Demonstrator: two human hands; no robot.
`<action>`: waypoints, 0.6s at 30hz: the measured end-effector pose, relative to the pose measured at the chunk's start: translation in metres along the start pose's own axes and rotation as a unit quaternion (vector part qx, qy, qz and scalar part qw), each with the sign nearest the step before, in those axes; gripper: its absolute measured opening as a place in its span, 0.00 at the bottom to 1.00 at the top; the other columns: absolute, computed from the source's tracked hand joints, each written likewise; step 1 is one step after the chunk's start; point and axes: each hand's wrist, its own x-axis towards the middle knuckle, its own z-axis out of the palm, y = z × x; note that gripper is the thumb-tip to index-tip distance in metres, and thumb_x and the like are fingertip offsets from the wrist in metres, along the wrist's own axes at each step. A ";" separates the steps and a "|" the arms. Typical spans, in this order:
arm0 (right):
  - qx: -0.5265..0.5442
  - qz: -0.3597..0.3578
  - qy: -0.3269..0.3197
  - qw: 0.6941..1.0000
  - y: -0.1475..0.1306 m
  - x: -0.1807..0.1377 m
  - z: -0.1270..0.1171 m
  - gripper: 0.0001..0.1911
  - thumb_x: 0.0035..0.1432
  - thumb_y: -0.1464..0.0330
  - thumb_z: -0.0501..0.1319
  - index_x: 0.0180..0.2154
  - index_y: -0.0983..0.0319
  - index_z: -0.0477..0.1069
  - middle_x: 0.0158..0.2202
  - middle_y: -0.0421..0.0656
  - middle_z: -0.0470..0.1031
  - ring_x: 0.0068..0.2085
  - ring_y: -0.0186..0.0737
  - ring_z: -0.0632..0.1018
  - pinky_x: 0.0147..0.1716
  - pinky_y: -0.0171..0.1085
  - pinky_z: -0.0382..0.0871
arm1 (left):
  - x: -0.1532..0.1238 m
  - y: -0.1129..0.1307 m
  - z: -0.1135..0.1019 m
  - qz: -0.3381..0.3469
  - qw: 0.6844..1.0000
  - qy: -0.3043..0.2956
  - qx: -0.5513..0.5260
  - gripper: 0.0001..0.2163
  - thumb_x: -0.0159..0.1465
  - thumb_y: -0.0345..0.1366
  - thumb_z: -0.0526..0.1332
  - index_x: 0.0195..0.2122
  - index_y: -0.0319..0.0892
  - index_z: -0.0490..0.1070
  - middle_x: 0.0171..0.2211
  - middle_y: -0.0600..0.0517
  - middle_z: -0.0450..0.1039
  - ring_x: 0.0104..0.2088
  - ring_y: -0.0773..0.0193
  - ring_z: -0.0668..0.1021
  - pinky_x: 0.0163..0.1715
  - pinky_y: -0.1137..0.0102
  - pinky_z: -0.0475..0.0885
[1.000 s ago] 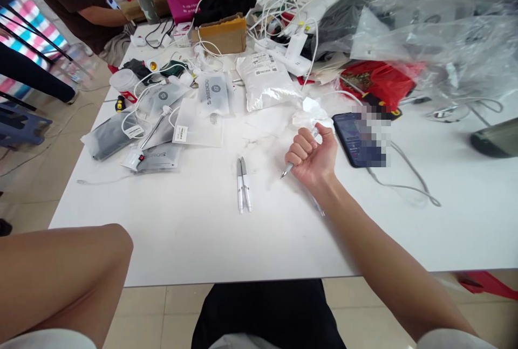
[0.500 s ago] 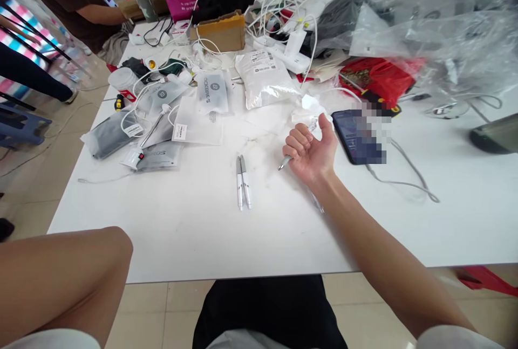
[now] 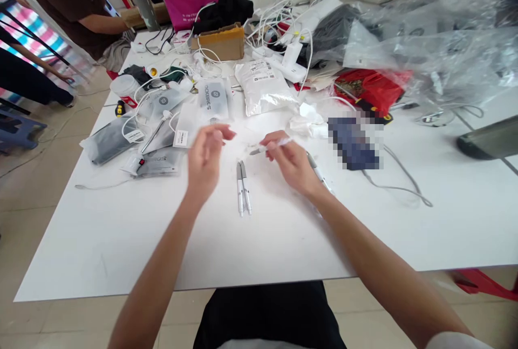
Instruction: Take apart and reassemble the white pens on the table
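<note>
Between the thumb and fingers of my right hand point(image 3: 292, 163) is a pen point(image 3: 259, 151), white with a grey front end pointing left. My left hand point(image 3: 205, 157) hovers over the table to the left, holding nothing, its fingers loosely bent and apart. Two similar white and grey pens point(image 3: 243, 190) lie side by side on the table between my forearms, grey ends away from me. Another pen point(image 3: 319, 172) lies beside my right wrist, partly covered by it. Crumpled white material point(image 3: 308, 121) lies just behind my right hand.
A phone point(image 3: 353, 143) and grey cable lie right of my hands. Packaged items point(image 3: 113, 136) are on the left, with a white parcel point(image 3: 265, 87) behind. Cables, a cardboard box point(image 3: 222, 42) and clear plastic point(image 3: 424, 41) crowd the back. Another person point(image 3: 73, 4) is at far left.
My left hand has come up from the lower left over the table. My right hand has turned palm down and shifted left, with the pen now between thumb and fingers.
</note>
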 end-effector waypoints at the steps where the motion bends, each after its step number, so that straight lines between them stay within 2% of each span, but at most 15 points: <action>1: -0.067 -0.040 -0.047 0.996 -0.001 -0.004 0.002 0.11 0.75 0.58 0.58 0.47 0.55 0.76 0.48 0.45 0.74 0.45 0.40 0.78 0.46 0.42 0.76 | -0.004 -0.005 0.001 0.000 1.000 -0.022 0.017 0.14 0.77 0.46 0.56 0.55 0.45 0.75 0.51 0.45 0.80 0.53 0.57 0.81 0.56 0.58 0.76; 4: -0.204 -0.118 -0.140 0.962 -0.005 -0.013 0.008 0.10 0.76 0.66 0.56 0.51 0.57 0.75 0.54 0.50 0.72 0.48 0.43 0.80 0.49 0.46 0.78 | -0.016 -0.022 0.004 0.015 0.993 -0.085 0.081 0.15 0.77 0.45 0.56 0.59 0.48 0.72 0.58 0.46 0.77 0.60 0.57 0.78 0.61 0.59 0.73; 7: -0.304 -0.123 -0.174 0.929 -0.011 -0.023 0.013 0.14 0.77 0.67 0.52 0.57 0.59 0.72 0.59 0.53 0.71 0.51 0.47 0.82 0.48 0.48 0.81 | -0.025 -0.036 0.006 0.041 0.985 -0.130 0.108 0.17 0.78 0.44 0.54 0.64 0.49 0.69 0.61 0.46 0.75 0.63 0.56 0.76 0.64 0.56 0.71; 10: -0.390 -0.091 -0.178 0.899 -0.020 -0.039 0.016 0.18 0.78 0.67 0.49 0.63 0.61 0.68 0.60 0.56 0.72 0.51 0.52 0.84 0.41 0.49 0.85 | -0.030 -0.043 0.007 0.060 0.968 -0.198 0.142 0.18 0.79 0.43 0.50 0.66 0.48 0.68 0.65 0.45 0.73 0.66 0.55 0.74 0.67 0.53 0.70; 13: -0.443 -0.049 -0.168 0.880 -0.025 -0.061 0.019 0.22 0.78 0.64 0.48 0.68 0.62 0.61 0.62 0.58 0.72 0.44 0.53 0.86 0.33 0.50 0.85 | -0.033 -0.043 0.009 0.073 0.950 -0.245 0.178 0.19 0.80 0.43 0.48 0.65 0.45 0.71 0.68 0.44 0.70 0.69 0.55 0.71 0.70 0.54 0.68; 18: -0.450 -0.047 -0.137 0.881 -0.025 -0.094 0.033 0.26 0.78 0.65 0.49 0.72 0.61 0.53 0.67 0.59 0.69 0.51 0.58 0.85 0.41 0.53 0.87 | -0.037 -0.041 0.009 0.074 0.938 -0.277 0.196 0.20 0.80 0.45 0.48 0.64 0.45 0.72 0.70 0.46 0.68 0.72 0.57 0.69 0.72 0.56 0.67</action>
